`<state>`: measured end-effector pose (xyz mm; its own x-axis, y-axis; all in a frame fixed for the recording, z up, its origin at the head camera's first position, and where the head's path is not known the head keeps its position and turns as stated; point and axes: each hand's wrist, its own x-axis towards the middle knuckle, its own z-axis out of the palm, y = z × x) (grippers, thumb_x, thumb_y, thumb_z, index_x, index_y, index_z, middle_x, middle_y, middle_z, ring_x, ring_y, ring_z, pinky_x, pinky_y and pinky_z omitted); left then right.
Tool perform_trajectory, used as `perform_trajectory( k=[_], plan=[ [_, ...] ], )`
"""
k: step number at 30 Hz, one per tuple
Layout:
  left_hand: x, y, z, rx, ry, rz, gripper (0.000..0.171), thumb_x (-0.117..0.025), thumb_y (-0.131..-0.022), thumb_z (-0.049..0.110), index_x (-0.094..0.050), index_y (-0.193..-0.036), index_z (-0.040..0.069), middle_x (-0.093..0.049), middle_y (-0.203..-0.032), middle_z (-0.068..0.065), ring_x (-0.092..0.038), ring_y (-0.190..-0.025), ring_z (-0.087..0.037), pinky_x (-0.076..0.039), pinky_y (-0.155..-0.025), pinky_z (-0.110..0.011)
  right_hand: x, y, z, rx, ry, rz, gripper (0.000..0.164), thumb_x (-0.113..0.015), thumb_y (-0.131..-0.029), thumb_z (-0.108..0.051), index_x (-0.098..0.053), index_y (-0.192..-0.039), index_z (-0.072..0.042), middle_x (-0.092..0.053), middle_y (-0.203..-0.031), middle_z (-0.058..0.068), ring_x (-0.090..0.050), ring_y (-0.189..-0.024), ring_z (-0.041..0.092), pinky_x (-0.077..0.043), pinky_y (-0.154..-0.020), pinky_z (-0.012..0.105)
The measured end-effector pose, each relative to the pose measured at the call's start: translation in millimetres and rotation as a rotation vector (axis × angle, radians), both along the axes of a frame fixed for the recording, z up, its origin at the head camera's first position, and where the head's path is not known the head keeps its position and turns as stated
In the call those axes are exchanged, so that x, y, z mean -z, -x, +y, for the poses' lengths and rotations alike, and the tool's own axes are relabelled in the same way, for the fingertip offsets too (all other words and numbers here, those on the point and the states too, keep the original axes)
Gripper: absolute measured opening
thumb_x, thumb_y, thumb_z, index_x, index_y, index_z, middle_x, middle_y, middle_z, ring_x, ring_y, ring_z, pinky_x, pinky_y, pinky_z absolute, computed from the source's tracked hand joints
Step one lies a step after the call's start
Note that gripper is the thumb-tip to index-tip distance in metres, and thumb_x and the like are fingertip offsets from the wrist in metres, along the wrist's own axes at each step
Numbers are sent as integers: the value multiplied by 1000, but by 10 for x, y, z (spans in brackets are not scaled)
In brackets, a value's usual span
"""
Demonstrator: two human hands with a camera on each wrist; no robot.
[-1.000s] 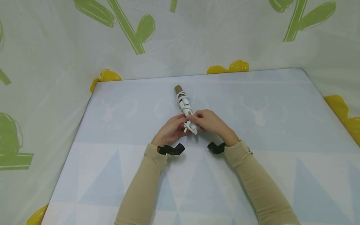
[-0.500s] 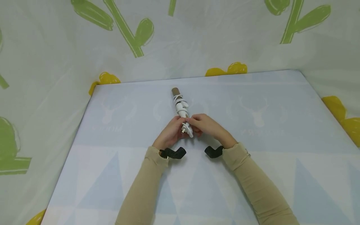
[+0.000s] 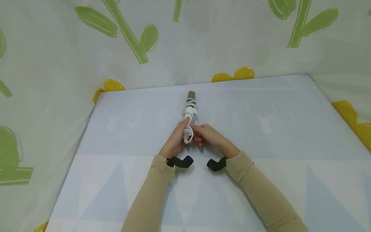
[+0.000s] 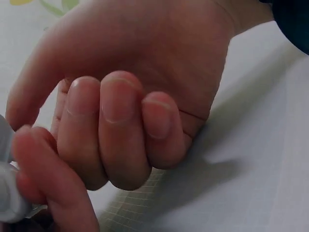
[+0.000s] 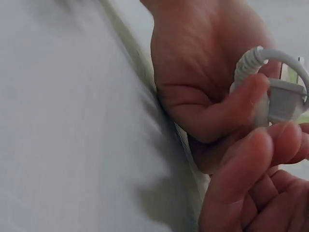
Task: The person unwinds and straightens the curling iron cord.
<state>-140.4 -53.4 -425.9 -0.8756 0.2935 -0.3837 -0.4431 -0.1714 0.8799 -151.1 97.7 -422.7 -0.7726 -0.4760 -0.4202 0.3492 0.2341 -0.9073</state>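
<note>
A slim white-handled curling iron (image 3: 189,111) with a brown barrel points away from me in the head view. Its white cord (image 3: 191,104) is wound round the body, and a loop with the plug (image 3: 187,132) hangs at the near end. My left hand (image 3: 175,137) grips that near end, thumb on top. From the other side, my right hand (image 3: 210,135) has thumb and index at the cord beside the handle; the exact pinch is hidden. Its other fingers are curled in the left wrist view. The plug (image 5: 285,104) shows beside the left hand in the right wrist view.
Beneath lies a pale blue and white patterned tabletop (image 3: 261,190). Behind it hangs a white curtain (image 3: 220,38) with green and yellow plant prints. Black wrist cameras (image 3: 181,161) jut inward from both wrists, facing each other.
The curling iron has swung from leaning left to pointing nearly straight away. Both hands have shifted slightly nearer, and the right hand's thumb has moved off the top toward the handle's right side.
</note>
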Motion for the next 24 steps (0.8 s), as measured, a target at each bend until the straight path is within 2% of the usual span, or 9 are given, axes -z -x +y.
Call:
perform_trajectory(
  k=[5, 10, 13, 19, 24],
  plan=[
    [19, 7, -2, -4, -50, 44, 56, -41, -95, 48, -36, -124, 0, -60, -62, -2, -52, -52, -14, -42, -47, -26, 15, -33, -5, 14, 56, -23, 48, -48, -91, -48, -56, -70, -6, -44, -54, 0, -42, -46, 13, -38, -46, 25],
    [23, 11, -25, -23, -34, 24, 55, -42, -92, 53, -31, -127, 12, -62, -60, -7, -57, -51, -15, -41, -48, -26, 17, -56, -46, 35, 142, -20, 47, -49, -93, -43, -55, -66, -6, -43, -54, -1, -41, -48, 13, -35, -47, 24],
    [23, 14, -29, -57, -8, -4, 56, -46, -90, 55, -29, -129, 18, -62, -69, -5, -56, -54, -15, -42, -51, -27, 8, -64, -70, 59, 169, -30, 45, -49, -93, -41, -54, -64, -6, -44, -53, 0, -40, -48, 13, -35, -47, 24],
    [24, 30, 4, -119, 42, -9, 61, -51, -86, 57, -34, -131, 19, -53, -100, -5, -51, -72, -16, -42, -54, -27, 3, -46, -81, 112, 225, -92, 41, -47, -93, -34, -49, -62, -9, -41, -51, 0, -35, -47, 12, -32, -46, 24],
    [46, 39, 52, -157, 96, -2, 58, -50, -87, 56, -37, -130, 19, -51, -102, -5, -48, -72, -17, -40, -50, -27, 20, -36, -62, 118, 260, -131, 39, -47, -93, -31, -44, -59, -11, -36, -51, -2, -32, -47, 11, -30, -45, 24]
  ],
)
